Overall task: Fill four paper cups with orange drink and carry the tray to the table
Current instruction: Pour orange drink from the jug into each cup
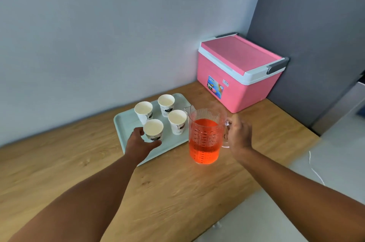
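4 paper cups on the tray (126, 123), all look empty, none poured yet. Left hand (141, 142) has fingers curled round the nearest cup (153, 130) at the tray's front left, steadying it. Right hand (240, 136) grips the handle of the pitcher (204, 139), which sits upright at the tray's right edge, roughly half full of orange drink; can't tell if it's lifted or resting on the bench (79, 162). Spout faces the cups. Step in hand looks like pour 1. Suggest: lift the pitcher, bring the spout over the held cup's rim, tilt slowly, since paper cups are light and tip easily. Hold the cup low on its wall without squeezing. Stop short of the brim because the tray gets carried afterwards. Pink cooler box (237, 71) in the back corner is well apart, not in the way.
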### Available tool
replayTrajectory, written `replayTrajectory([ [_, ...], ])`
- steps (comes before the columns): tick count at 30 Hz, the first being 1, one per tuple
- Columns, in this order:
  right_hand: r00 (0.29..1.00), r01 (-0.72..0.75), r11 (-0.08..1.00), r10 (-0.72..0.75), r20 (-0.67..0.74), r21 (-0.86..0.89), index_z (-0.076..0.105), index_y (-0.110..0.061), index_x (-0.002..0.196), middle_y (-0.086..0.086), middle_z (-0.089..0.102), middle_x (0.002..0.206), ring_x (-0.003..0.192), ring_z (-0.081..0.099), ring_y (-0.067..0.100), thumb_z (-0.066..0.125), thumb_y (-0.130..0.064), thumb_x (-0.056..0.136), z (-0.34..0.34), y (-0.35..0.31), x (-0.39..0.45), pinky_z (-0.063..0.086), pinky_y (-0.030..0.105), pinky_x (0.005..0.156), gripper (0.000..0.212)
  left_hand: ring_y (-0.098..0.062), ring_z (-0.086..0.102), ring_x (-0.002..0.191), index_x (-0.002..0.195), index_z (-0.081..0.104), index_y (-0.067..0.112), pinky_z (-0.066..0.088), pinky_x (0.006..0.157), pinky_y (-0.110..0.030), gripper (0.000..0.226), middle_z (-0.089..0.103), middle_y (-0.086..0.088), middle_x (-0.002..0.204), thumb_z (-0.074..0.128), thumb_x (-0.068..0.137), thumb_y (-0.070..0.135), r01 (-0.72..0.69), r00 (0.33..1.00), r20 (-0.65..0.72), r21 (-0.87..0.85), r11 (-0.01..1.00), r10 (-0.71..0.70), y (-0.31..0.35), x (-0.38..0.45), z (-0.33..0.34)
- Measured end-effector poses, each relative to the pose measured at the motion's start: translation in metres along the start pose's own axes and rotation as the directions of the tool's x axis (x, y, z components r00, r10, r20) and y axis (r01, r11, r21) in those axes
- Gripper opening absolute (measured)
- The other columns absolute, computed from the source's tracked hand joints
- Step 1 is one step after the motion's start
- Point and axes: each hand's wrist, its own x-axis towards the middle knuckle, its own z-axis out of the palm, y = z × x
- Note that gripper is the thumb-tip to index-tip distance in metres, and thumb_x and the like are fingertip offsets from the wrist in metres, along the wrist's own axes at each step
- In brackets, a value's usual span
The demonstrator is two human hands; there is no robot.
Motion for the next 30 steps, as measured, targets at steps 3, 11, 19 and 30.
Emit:
replayTrajectory([
  [3, 0.995, -0.048, 0.999, 0.048, -0.084, 0.005, 0.064, -0.024, 0.047, -0.001, 0.051, 0.052, 0.068, 0.05, 0.032, 0.047, -0.045, 0.074, 0.002, 0.004, -0.014, 0.043, 0.046, 0.066, 0.038, -0.02, 0.06, 0.106, 0.138, 0.045, 0.021, 0.046, 0.084, -0.033, 0.092, 0.058, 0.004, 0.131, 0.093, 0.064, 0.047, -0.023, 0.998, 0.057, -0.035, 0.999, 0.025, -0.008, 0.013, -0.007],
  [11, 0.98, -0.1, 0.993, 0.108, -0.167, 0.059, 0.049, -0.019, 0.038, -0.001, 0.04, 0.044, 0.044, 0.037, 0.016, 0.052, -0.026, 0.087, -0.003, -0.002, -0.061, 0.037, 0.036, 0.052, 0.049, -0.021, 0.063, 0.106, 0.135, 0.05, 0.024, 0.045, 0.086, -0.032, 0.086, 0.06, 0.009, 0.122, 0.093, 0.064, 0.046, -0.101, 0.98, 0.162, -0.084, 0.991, 0.114, -0.018, 0.025, -0.015],
  [19, 0.996, -0.091, 0.983, 0.086, 0.037, 0.159, 0.051, -0.022, 0.05, -0.006, 0.046, 0.051, 0.048, 0.04, 0.006, 0.054, -0.016, 0.101, -0.014, -0.007, -0.071, 0.038, 0.029, 0.053, 0.051, -0.02, 0.064, 0.101, 0.132, 0.054, 0.021, 0.046, 0.085, -0.034, 0.074, 0.064, 0.004, 0.122, 0.089, 0.071, 0.044, -0.128, 0.978, 0.152, -0.097, 0.987, 0.142, -0.011, 0.022, -0.014],
  [30, 0.986, -0.079, 0.984, 0.055, 0.155, 0.157, 0.048, -0.027, 0.042, -0.013, 0.037, 0.048, 0.047, 0.035, 0.005, 0.055, -0.024, 0.106, -0.016, -0.011, -0.055, 0.033, 0.028, 0.053, 0.064, -0.014, 0.066, 0.094, 0.132, 0.055, 0.022, 0.047, 0.079, -0.031, 0.075, 0.066, 0.006, 0.122, 0.09, 0.07, 0.046, -0.126, 0.988, 0.079, -0.072, 0.989, 0.131, -0.002, -0.012, -0.028],
])
